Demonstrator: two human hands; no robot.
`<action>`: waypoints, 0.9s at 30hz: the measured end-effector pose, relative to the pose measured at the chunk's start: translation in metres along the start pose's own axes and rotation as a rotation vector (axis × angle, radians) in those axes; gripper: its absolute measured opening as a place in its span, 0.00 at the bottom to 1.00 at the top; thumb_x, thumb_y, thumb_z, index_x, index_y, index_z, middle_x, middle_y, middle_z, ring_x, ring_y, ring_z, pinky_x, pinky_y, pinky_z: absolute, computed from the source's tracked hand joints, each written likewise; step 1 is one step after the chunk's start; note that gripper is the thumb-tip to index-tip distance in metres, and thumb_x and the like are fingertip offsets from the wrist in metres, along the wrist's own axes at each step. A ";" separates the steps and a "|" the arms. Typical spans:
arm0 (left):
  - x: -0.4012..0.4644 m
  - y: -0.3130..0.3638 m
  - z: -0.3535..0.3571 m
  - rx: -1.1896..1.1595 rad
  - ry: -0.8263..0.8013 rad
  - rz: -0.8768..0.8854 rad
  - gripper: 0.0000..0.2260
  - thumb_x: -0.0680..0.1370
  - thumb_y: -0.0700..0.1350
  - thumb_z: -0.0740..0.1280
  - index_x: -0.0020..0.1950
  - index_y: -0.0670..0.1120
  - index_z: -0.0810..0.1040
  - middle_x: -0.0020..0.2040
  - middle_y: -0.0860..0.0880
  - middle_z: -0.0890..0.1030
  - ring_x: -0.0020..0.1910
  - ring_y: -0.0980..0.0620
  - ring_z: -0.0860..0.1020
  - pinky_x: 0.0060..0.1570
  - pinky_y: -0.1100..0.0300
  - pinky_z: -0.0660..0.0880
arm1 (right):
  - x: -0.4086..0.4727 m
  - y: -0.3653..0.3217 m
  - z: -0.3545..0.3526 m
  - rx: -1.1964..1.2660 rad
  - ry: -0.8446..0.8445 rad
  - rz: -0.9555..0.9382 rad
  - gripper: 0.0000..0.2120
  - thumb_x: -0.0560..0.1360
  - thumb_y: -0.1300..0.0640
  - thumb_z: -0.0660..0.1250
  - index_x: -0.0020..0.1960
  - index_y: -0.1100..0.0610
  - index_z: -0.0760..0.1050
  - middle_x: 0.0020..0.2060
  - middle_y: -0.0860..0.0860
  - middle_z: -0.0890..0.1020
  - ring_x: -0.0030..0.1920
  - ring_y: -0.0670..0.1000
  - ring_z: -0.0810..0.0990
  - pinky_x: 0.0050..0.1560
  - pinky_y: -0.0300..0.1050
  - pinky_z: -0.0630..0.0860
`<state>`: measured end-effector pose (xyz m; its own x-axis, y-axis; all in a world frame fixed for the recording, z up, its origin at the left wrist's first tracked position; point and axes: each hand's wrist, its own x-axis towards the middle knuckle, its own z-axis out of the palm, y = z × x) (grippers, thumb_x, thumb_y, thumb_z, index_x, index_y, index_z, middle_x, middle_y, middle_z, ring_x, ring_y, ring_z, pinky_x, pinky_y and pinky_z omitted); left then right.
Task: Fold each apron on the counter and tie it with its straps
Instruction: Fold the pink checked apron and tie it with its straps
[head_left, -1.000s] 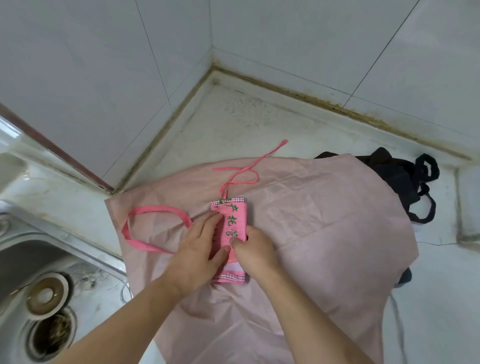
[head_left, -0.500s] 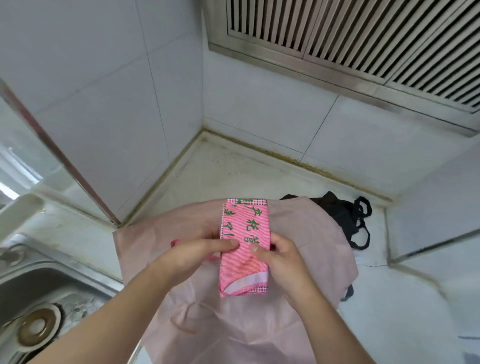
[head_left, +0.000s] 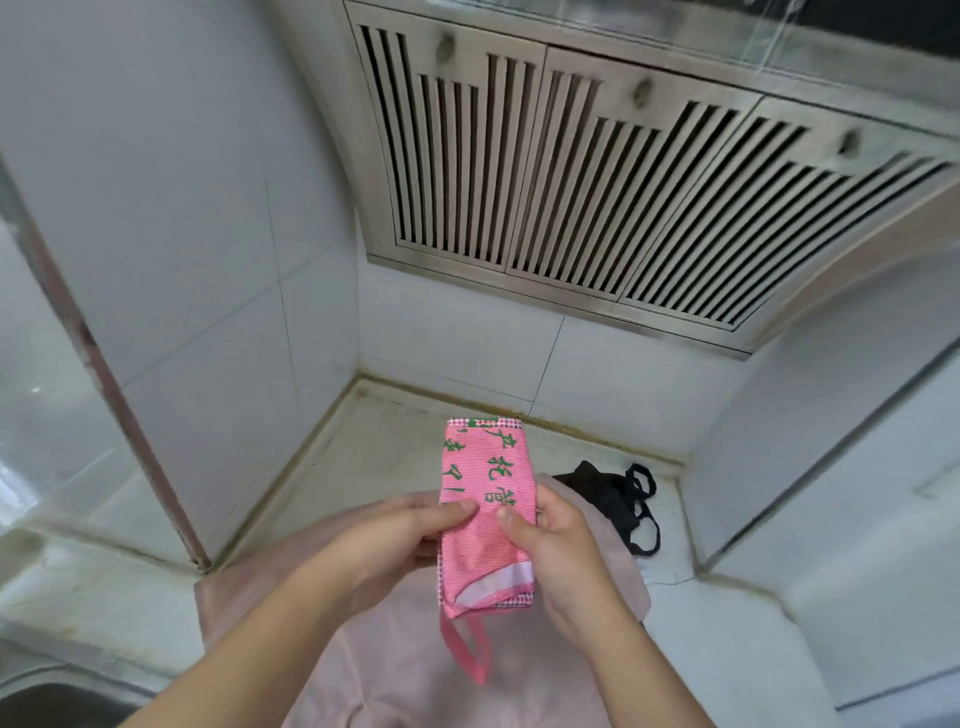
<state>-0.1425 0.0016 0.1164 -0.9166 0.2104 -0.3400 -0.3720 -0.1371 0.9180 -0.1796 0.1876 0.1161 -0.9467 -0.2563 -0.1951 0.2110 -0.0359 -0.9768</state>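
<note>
Both hands pinch the folded pink apron (head_left: 485, 514) upright above the counter (head_left: 395, 457), left hand (head_left: 400, 540) and right hand (head_left: 550, 540) thumbs meeting on its front. That grip likely keeps the folds packed. Below the fingers a strap (head_left: 467, 649) dangles loose, not yet tied.

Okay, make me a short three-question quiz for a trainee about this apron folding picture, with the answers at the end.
1. True or false: the folded bright pink apron with green lettering lies flat on the counter.
2. Which hands grip it? A) left hand only B) right hand only C) both
3. Fill in: a pink strap loop hangs from the bundle's ____ end.

Key: 1 false, it is held up above the pale pink apron spread on the counter; 2 C; 3 lower.
</note>
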 end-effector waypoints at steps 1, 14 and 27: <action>-0.003 0.002 0.001 -0.004 0.024 0.028 0.10 0.81 0.47 0.70 0.56 0.43 0.88 0.54 0.42 0.88 0.50 0.47 0.87 0.49 0.61 0.79 | -0.004 -0.003 0.001 0.001 0.010 0.004 0.10 0.80 0.70 0.67 0.58 0.63 0.83 0.53 0.64 0.87 0.56 0.68 0.85 0.62 0.67 0.79; -0.010 0.014 0.006 -0.228 0.034 0.153 0.14 0.78 0.35 0.72 0.62 0.46 0.84 0.59 0.29 0.83 0.54 0.32 0.82 0.56 0.38 0.78 | -0.014 -0.033 -0.009 -0.027 -0.073 0.117 0.12 0.81 0.65 0.65 0.53 0.56 0.87 0.53 0.63 0.87 0.52 0.62 0.85 0.62 0.63 0.78; 0.004 0.008 0.007 -0.428 -0.015 0.192 0.23 0.60 0.40 0.85 0.51 0.34 0.83 0.48 0.30 0.80 0.39 0.35 0.82 0.38 0.44 0.82 | 0.005 -0.035 -0.022 0.314 -0.169 0.087 0.11 0.72 0.72 0.66 0.48 0.67 0.85 0.50 0.69 0.84 0.50 0.67 0.84 0.60 0.67 0.78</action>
<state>-0.1485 0.0078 0.1241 -0.9738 0.1553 -0.1661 -0.2254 -0.5613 0.7963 -0.1975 0.2087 0.1473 -0.8740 -0.4260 -0.2335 0.3784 -0.2954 -0.8772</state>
